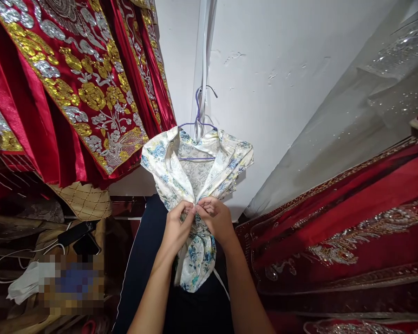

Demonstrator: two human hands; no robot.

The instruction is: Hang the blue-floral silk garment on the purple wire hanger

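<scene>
A white short-sleeved shirt with blue and yellow flowers point(163, 178) hangs from a purple hanger point(198, 109) against the wall. Its collar lies wide apart and the two front edges meet where my hands are. My left hand point(181, 215) pinches one front edge between thumb and fingers. Close beside it, my right hand point(212, 215) pinches the other edge, the thumbs nearly touching. Any button between the fingertips is too small to make out. Below the hands the shirt's lower part bunches and drapes over my lap.
Red garments with gold and silver embroidery point(90, 93) hang at the left. More red beaded cloth point(334, 232) and sheer white fabric point(386, 88) fill the right. A wooden surface at the lower left carries a phone point(87, 245), a white cable point(7, 279) and a blurred patch.
</scene>
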